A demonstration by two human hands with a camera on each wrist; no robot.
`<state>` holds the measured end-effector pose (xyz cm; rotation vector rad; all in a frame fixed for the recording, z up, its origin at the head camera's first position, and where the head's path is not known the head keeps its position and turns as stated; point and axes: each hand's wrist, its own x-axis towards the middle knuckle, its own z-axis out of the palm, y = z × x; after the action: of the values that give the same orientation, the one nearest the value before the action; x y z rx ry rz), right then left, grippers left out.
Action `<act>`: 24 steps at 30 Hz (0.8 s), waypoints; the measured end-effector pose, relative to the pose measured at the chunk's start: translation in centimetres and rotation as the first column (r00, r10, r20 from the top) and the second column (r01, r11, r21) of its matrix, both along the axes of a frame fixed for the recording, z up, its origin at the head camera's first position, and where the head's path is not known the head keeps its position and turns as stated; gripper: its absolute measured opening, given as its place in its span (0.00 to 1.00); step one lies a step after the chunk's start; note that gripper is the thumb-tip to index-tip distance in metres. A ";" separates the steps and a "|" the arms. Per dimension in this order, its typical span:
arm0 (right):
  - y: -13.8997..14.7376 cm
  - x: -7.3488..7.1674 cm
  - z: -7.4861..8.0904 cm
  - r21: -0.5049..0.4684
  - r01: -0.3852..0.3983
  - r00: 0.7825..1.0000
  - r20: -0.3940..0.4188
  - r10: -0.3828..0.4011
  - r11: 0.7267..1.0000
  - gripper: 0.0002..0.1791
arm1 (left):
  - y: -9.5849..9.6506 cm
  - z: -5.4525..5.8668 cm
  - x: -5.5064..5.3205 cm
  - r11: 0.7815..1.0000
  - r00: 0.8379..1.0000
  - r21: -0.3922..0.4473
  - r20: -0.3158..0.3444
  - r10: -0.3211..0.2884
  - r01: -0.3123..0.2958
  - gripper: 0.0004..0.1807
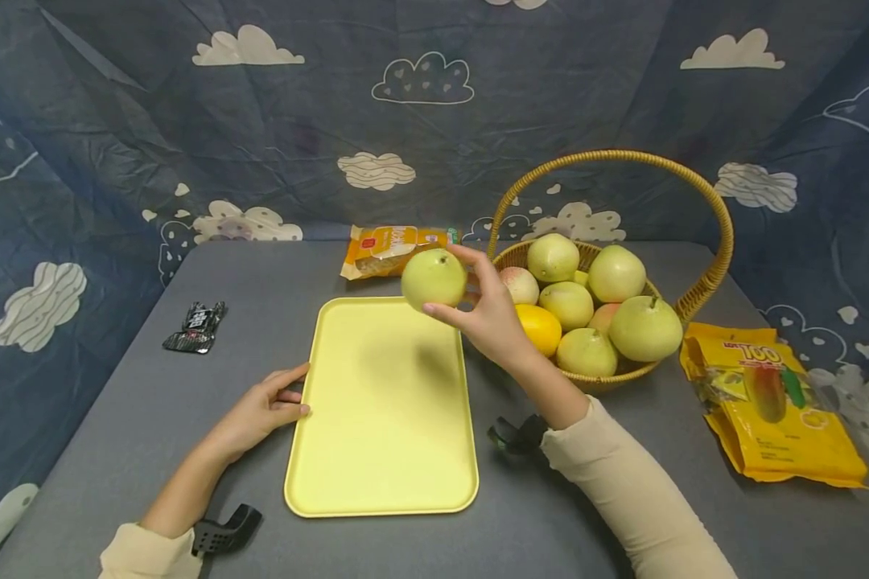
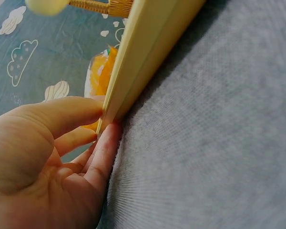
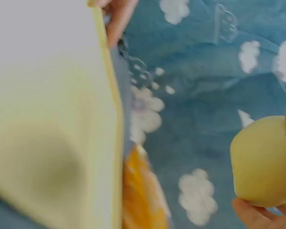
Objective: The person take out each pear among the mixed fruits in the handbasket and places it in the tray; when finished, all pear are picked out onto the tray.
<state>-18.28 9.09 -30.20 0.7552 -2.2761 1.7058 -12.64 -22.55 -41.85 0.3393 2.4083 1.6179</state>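
Note:
My right hand (image 1: 488,314) holds a round yellow-green pear (image 1: 433,280) between thumb and fingers, raised over the far right corner of a yellow tray (image 1: 380,418). A shadow falls on the tray below it. In the right wrist view the pear (image 3: 264,162) shows at the right edge, with fingertips around it. My left hand (image 1: 261,412) grips the tray's left edge. Up close in the left wrist view, thumb and fingers meet the tray rim (image 2: 119,81) from both sides. The tray's upper face carries nothing.
Right of the tray stands a wicker basket (image 1: 724,233) with a tall handle, filled with several pears, peaches and a yellow fruit (image 1: 539,328). An orange snack bag (image 1: 384,251) lies behind the tray. Yellow mango packaging (image 1: 782,418) sits far right, a small black wrapper (image 1: 197,328) at left.

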 end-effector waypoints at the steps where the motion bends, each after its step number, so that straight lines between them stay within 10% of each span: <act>1: -0.7 -0.5 -0.6 -0.010 -0.013 1.000 0.023 0.013 1.000 0.39 | 0.0 0.0 0.0 1.000 1.000 -0.002 -0.002 -0.002 0.002 0.35; 11: -5.7 -5.4 -7.0 0.001 -0.030 0.960 0.279 0.028 1.000 0.39 | 0.1 0.2 0.1 1.000 1.000 -0.008 0.001 -0.001 0.001 0.36; 24: -8.5 -6.9 -8.7 0.038 -0.038 0.926 0.378 0.021 0.999 0.40 | 0.1 0.3 0.2 1.000 1.000 -0.011 -0.006 0.004 -0.004 0.35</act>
<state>-25.15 0.57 -38.89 0.5031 -2.5671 1.9654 -12.42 -22.42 -41.56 0.3377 2.4228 1.6069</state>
